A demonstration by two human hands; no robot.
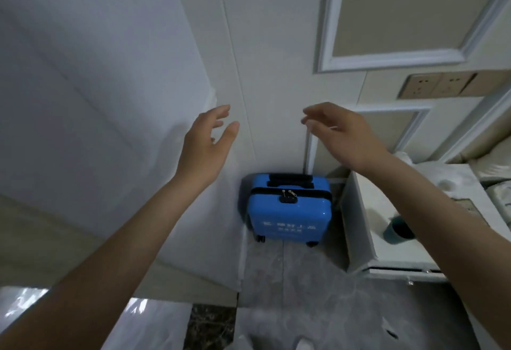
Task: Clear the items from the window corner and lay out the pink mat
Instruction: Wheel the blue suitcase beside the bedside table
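A small blue suitcase (289, 207) with a black handle and zipper stands upright on its wheels in the floor corner, against the white wall. My left hand (207, 142) is raised above and left of it, fingers spread, holding nothing. My right hand (343, 134) hovers above and right of the suitcase, palm down, fingers loosely apart and empty. Both hands are well above the suitcase and touch nothing. No pink mat is in view.
A white bedside cabinet (367, 239) stands right of the suitcase with a teal cup (398, 229) on top. Wall sockets (437, 85) sit on the panelled wall above it. A white panel (96, 101) leans at the left. The grey marble floor (304, 294) lies below.
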